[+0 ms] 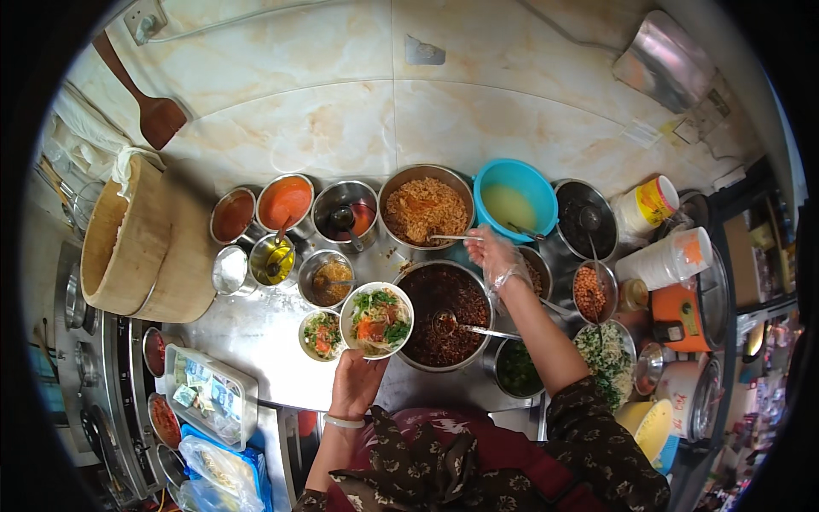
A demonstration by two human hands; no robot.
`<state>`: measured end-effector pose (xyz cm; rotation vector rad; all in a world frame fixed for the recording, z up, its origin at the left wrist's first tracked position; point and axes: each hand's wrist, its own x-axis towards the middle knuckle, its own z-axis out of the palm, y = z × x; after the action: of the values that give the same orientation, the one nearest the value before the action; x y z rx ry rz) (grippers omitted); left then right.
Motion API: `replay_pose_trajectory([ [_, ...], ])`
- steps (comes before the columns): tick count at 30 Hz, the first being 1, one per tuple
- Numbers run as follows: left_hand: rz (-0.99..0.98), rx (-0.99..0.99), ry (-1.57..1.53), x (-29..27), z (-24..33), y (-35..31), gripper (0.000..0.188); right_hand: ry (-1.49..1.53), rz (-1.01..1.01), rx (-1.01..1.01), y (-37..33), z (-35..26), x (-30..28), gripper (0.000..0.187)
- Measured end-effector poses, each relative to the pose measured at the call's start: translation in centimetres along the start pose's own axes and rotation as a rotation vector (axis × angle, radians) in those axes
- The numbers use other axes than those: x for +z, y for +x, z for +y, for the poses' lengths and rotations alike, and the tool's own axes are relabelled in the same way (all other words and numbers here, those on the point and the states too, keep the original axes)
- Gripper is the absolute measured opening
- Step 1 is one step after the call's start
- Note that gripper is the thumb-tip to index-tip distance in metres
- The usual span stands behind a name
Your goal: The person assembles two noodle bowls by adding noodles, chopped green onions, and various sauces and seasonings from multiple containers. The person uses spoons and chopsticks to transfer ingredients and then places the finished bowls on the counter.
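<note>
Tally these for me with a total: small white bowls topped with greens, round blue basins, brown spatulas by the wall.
Small white bowls topped with greens: 2
Round blue basin: 1
Brown spatula by the wall: 1
Total: 4

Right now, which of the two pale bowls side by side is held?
The bowl at right, gripped by the left hand; no hand shows on the bowl at left.

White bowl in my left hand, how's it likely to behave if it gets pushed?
The white bowl will probably tip readily if bumped, since just your left hand appears to hold it. Its greens and orange-red topping may slide or spill, as its top is uncovered.
</note>
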<state>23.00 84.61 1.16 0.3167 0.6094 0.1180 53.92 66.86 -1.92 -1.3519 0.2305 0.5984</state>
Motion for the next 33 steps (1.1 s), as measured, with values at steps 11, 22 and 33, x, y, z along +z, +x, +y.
replay_pose_trajectory([
  [11,-0.014,0.032,0.013,-0.8,-0.2,0.4,0.055,-0.519,-0.301,-0.41,-1.9,0.2,-0.1,0.045],
  [22,-0.049,0.026,0.026,0.1,0.0,1.6,0.055,-0.05,-0.131,-0.092,-2.0,0.8,0.0,0.044],
  [33,-0.055,0.015,0.074,2.3,0.1,3.3,0.056,0.063,0.037,-0.102,-2.0,0.0,0.1,0.043],
])
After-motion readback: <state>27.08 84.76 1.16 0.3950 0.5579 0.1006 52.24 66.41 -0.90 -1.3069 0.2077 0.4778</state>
